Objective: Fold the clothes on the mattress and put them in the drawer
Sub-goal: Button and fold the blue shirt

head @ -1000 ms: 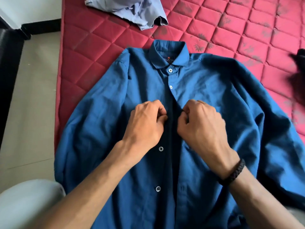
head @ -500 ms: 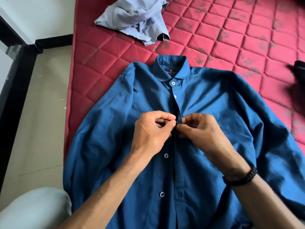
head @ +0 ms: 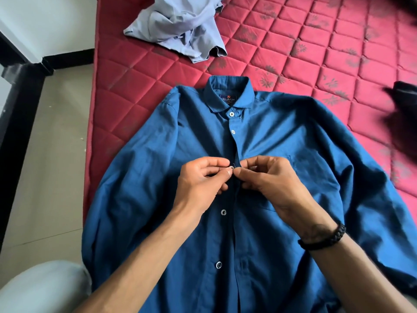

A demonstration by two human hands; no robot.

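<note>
On the mattress, my left hand and right hand pinch the shirt placket at a button; no folding yet, pale garment untouched.

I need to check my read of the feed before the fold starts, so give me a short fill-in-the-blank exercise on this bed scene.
1. The dark blue button-up shirt lies spread flat, front side ____.
2. Both the left hand and the right hand pinch the shirt's front edges near a ____.
3. The crumpled pale blue garment lies on the quilted ____ mattress.
4. A black braided bracelet sits on the ____ wrist.

Missing words: up; button; red; right
</note>
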